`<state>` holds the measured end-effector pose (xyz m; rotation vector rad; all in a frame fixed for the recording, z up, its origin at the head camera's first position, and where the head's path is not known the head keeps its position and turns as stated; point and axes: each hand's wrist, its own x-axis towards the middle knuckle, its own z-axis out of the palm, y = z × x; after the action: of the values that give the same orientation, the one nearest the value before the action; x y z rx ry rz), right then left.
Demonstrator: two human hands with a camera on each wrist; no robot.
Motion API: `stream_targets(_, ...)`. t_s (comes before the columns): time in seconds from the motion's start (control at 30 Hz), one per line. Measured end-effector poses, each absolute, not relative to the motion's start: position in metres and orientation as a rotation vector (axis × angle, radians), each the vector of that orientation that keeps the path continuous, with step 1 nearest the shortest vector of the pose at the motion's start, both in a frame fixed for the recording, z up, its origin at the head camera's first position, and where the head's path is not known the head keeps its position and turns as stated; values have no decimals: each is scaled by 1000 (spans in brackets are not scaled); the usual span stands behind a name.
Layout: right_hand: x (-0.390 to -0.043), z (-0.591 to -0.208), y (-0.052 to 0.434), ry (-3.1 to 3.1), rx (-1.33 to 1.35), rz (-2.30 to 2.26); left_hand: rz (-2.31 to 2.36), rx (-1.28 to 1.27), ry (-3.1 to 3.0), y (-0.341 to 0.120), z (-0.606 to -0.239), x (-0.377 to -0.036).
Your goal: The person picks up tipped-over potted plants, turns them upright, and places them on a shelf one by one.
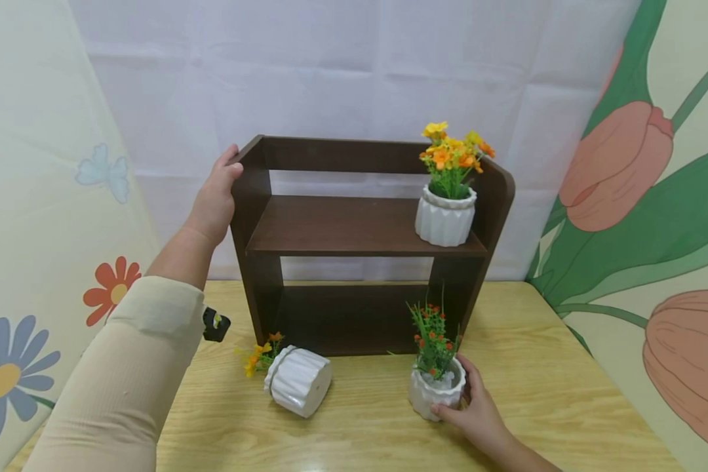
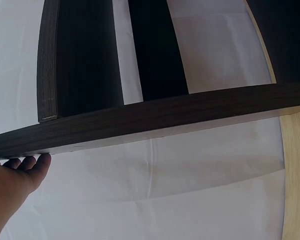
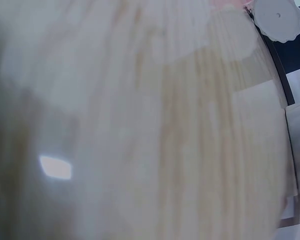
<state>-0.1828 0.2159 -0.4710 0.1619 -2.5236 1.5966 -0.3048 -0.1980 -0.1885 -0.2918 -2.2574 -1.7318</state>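
Note:
A dark brown two-tier shelf (image 1: 336, 226) stands on the wooden table. My left hand (image 1: 212, 203) rests against the upper part of its left side panel; in the left wrist view the fingertips (image 2: 41, 162) press on the panel's outer face. With my right hand (image 1: 478, 413) I grip a white fluted flowerpot (image 1: 433, 396) holding a green plant with small red flowers, thumb in front and fingers at the right side. That pot is upright, in front of the shelf's lower right corner. The right wrist view misses this grip.
Another white pot (image 1: 448, 219) with yellow-orange flowers stands at the right end of the upper tier. A third white pot (image 1: 299, 381) lies on its side before the shelf's lower left, yellow flowers pointing left. Behind the shelf hangs a white cloth (image 1: 342, 72).

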Motion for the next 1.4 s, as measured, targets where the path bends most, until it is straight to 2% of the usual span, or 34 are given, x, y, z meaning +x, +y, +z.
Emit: stream_targets(1.4, -189, -471, 207, -2482, 97, 1691, -1724, -283, -2269, -198, -189, -304)
